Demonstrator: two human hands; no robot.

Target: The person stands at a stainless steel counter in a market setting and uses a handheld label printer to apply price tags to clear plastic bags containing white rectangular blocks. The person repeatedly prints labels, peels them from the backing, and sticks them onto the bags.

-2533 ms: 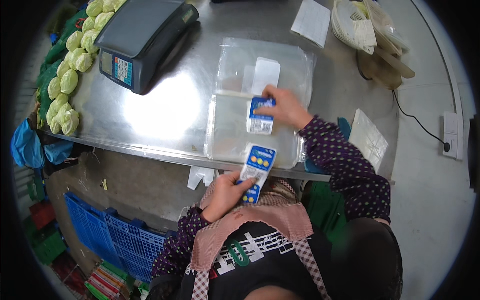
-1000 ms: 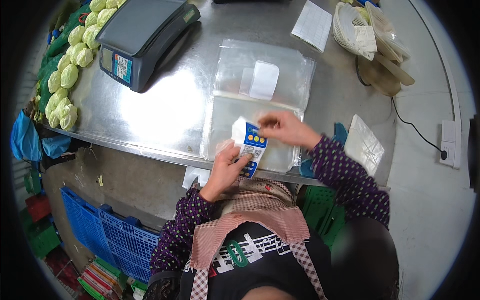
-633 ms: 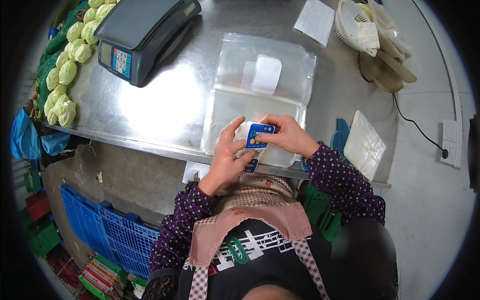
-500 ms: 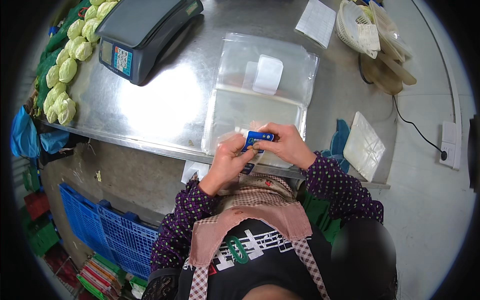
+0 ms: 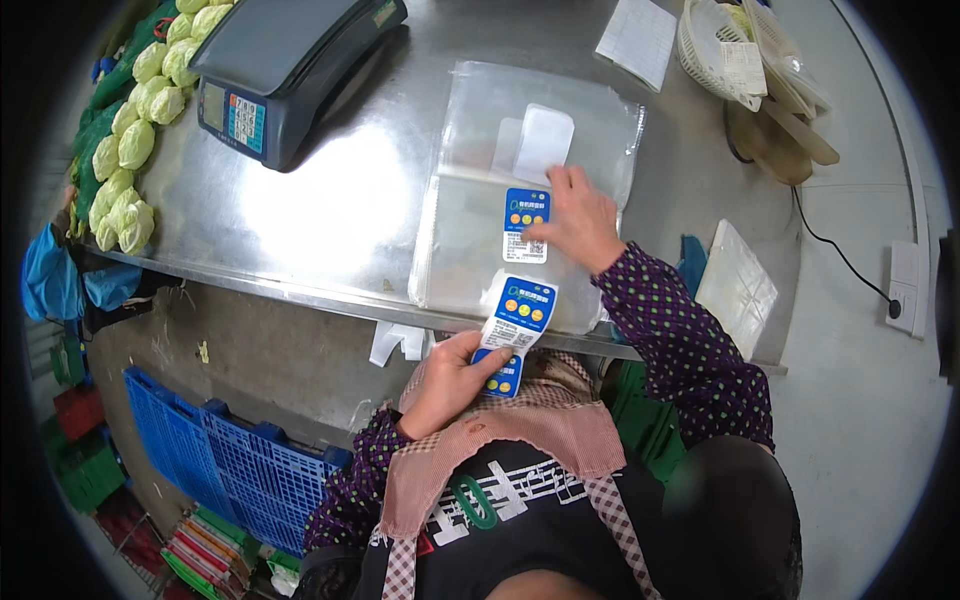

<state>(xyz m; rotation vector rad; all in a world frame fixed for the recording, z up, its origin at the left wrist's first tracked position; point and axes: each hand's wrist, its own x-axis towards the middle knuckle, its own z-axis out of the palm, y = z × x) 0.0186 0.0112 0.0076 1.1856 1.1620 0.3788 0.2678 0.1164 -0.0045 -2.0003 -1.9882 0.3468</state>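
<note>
A stack of clear plastic bags lies on the steel table in front of me. On the upper bag rests a blue-and-white label with round yellow and orange pictures. My right hand is over its right edge, thumb touching the label and fingers spread. Nearer my body, my left hand grips a strip of labels of the same kind. This strip bends over at the table's front edge, and its lower end hangs in front of the apron. A blank white label shows farther up the stack.
A grey weighing scale stands at the far left beside several pale cabbages. White baskets and a paper sheet are at the far right. A white slab lies near right; a blue pallet stands below left.
Both hands were together over one label at the table edge. My right hand has moved away to the bag, where a label now lies; my left hand has lowered with the strip.
</note>
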